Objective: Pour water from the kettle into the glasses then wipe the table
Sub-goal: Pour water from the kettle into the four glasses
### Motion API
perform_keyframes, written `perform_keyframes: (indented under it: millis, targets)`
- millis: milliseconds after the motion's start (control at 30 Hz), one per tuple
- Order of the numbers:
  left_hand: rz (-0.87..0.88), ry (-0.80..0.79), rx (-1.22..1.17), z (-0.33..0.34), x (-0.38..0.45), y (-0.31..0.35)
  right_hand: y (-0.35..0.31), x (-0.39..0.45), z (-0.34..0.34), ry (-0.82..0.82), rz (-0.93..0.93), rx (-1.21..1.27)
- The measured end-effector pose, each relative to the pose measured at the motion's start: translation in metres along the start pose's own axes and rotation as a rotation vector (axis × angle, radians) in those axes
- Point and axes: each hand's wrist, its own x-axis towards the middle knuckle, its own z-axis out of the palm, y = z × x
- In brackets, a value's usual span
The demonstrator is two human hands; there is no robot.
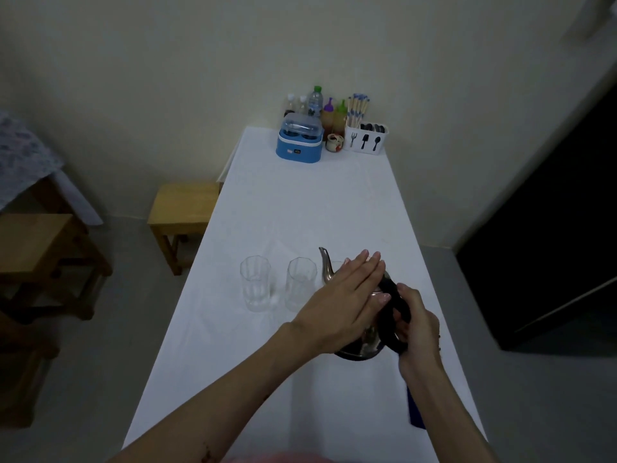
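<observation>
Kettle [362, 332] spout aims away toward the wall; right hand [417, 325] grips its handle, left hand [347, 295] flat on top.

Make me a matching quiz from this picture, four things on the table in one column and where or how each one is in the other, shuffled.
Things:
1. kettle
2. two glasses
3. blue box
4. blue cloth

Places or states:
A. far end, by the wall
B. empty, left of the spout
C. near edge, beneath the right forearm
D. held by both hands

Pairs: 1-D, 2-B, 3-A, 4-C
</observation>
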Motion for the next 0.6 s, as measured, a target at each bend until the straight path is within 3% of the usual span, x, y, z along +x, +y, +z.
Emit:
perform_keyframes:
  millis: [233, 600]
  targets:
    - [0.058, 0.004, 0.026, 0.005, 0.019, 0.020, -0.011, 0.010, -0.025, 0.000, -0.094, 0.048]
    - [-0.107, -0.009, -0.184, 0.024, 0.024, 0.023, -0.031, 0.021, -0.033, 0.074, -0.126, -0.246]
